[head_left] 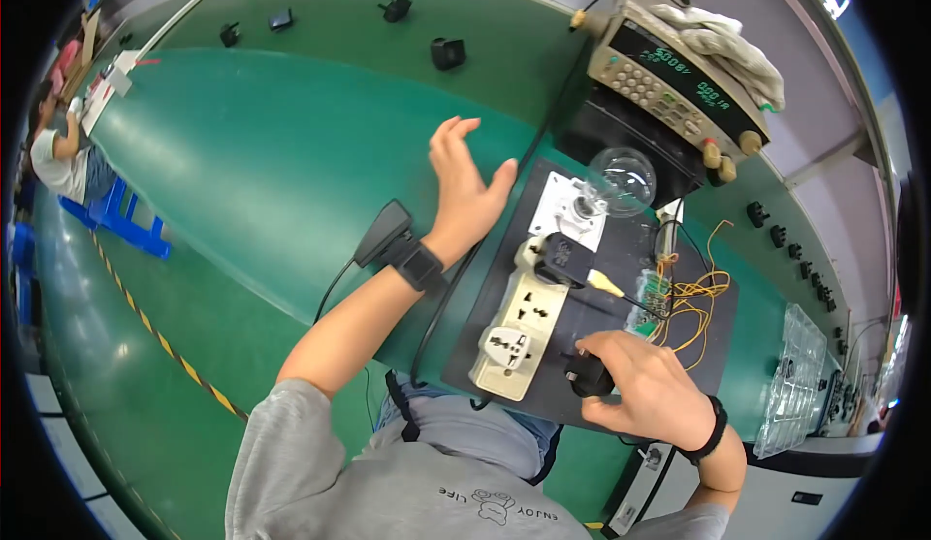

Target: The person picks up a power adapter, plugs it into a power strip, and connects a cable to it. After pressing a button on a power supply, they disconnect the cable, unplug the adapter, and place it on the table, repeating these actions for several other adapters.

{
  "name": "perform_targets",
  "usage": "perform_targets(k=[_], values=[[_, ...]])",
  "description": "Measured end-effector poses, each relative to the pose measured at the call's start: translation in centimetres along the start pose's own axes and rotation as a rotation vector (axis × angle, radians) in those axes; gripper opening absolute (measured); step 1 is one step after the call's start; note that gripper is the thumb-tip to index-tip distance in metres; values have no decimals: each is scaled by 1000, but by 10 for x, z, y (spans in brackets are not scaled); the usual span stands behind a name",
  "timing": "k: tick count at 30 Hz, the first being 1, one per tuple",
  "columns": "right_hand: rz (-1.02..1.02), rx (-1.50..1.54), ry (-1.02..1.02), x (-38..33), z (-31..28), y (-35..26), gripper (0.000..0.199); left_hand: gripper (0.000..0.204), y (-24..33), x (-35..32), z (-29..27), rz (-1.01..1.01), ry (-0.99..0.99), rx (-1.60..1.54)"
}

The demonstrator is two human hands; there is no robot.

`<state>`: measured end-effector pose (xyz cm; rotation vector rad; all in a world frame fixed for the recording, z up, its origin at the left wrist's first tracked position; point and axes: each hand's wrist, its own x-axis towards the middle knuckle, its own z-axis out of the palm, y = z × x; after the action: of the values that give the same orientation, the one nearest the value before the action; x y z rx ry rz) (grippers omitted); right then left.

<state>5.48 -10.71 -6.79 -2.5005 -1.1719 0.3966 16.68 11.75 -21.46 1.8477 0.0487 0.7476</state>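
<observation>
Head view: the right hand [652,385] closes its grip on a black plug adapter [588,375] beside the cream power strip [516,332], steadying it. The left hand [465,191] hovers spread wide, empty, above the green surface [272,172].

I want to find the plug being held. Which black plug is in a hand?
The black plug in the right hand, on the dark board beside the power strip. The other plug sits in the strip, and more lie loose on the green table.

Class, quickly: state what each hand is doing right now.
Left hand: open, fingers spread above the green conveyor belt, holding nothing.
Right hand: closed on a small black plug adapter.
</observation>
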Motion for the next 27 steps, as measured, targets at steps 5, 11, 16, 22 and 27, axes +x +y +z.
perform_targets(k=[5,11,16,22,27], values=[[48,-92,-57,32,5,-25,56,59,6,0,-7,-14,-6,-52],[-103,-209,-152,51,2,-24,51,59,11,0,-6,45,32,-41],[-288,-458,-161,59,6,-40,40,59,16,-2,-8,-16,2,-72],[-276,-457,-201,67,2,-41,39,58,17,-1,-6,13,14,-100],[-189,-416,-264,66,-3,-31,44,57,17,-2,-8,-22,10,-168]])
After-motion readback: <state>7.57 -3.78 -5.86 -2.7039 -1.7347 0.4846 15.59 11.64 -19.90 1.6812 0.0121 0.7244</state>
